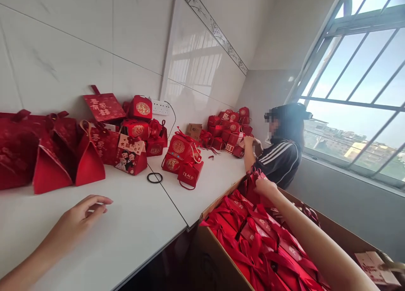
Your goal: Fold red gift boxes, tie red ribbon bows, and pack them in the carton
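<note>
Nearest us, our left hand (80, 213) lay on the white worktop (133, 223) with its fingers loosely spread and nothing in it, while our right hand (264, 185) reached across the open cardboard carton (211, 257) and was closed on a flat red ribboned gift box (251, 185) at the far end of the stack packed inside. We judged the step to be lifting one flat box out of the carton; the next move called for pulling it clear of the tangled ribbons of its neighbours and carrying it to the bare patch of worktop by the left hand. Beyond that patch a black ring (155, 178) lay loose, and assembled red boxes (183, 156) crowded the wall side, narrowing the room to work. Farther off, another person's hands (251, 143) worked at a second heap of red boxes (229, 130) beneath the barred window (357, 84)
</note>
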A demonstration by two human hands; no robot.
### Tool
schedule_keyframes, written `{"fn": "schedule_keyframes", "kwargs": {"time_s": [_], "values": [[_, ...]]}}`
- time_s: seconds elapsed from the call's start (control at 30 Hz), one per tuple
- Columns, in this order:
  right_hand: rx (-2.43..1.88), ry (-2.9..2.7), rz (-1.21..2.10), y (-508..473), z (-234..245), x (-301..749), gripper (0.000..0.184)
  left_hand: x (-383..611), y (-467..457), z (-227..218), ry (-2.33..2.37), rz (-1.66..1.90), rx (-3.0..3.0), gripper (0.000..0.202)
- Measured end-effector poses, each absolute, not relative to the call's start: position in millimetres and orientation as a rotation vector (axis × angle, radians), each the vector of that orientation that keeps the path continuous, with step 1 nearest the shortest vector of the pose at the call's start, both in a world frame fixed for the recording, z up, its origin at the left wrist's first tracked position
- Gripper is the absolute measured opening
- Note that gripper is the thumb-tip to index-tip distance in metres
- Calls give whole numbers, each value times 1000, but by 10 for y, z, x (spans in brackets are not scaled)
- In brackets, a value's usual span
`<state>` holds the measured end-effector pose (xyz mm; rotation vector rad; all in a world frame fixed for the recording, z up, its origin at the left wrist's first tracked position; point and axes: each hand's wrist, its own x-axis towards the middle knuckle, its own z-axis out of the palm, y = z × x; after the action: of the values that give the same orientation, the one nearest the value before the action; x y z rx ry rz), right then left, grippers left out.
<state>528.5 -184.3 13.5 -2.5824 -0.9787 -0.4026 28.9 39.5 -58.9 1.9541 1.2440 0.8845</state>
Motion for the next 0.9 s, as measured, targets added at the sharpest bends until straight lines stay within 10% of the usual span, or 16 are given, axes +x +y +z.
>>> {"fn": "schedule_keyframes", "kwargs": {"time_s": [0.1, 0.4, 0.73, 0.9], "values": [[-2424, -1291, -336, -1315, 310, 4830, 21, 295, 331, -536, 1220, 905, 1969, 22], [-2003, -1486, -146, 160, 618, 3681, 94, 265, 207, -483, 1162, 1037, 1999, 21], [-1789, -1417, -122, 71, 632, 3011, 89, 317, 87, -394, 998, 1095, 1947, 24], [-1789, -1545, 202, -265, 435, 2160, 97, 314, 16, -429, 705, 1033, 1882, 68]]}}
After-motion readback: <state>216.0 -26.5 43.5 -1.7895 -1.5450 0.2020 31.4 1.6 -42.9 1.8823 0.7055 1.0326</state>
